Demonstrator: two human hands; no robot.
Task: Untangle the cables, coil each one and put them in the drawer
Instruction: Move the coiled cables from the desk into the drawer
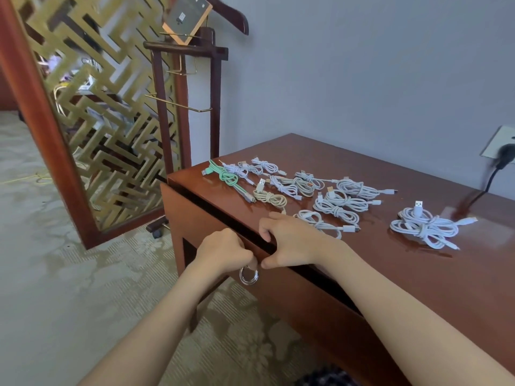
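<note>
The coiled cables (pixel 340 204) lie knotted into separate bundles on the glossy reddish-brown wooden surface (pixel 390 280), none of them in the drawer yet. Most are white. A mint-green cable (pixel 227 176) sits at the far left corner with a beige cable (pixel 269 196) just beside it, and a large white bundle (pixel 426 227) lies apart on the right.

From your hands, the whole group is ahead and to the right, across the front edge. The nearest white coil sits just beyond your right hand (pixel 289 240), so that hand looks better placed to reach them.

The brown wooden drawer (pixel 301 296) runs lengthwise along that front edge, from far left to near right. It is open only by a dark slit, which is too dark to show what it holds.

Your left hand (pixel 225 252) pinches the silver ring pull (pixel 249 275) on the drawer front. The fingers of your right hand are curled over the drawer's top edge into the slit, with the thumb pressed to the front below. I judge that the drawer needs pulling toward you, squarely across its length, before any bundle can go in.

Further out stand a dark wooden valet stand (pixel 182 107), a gold lattice screen (pixel 111 112) and a black plug (pixel 505 153) in the wall socket.
</note>
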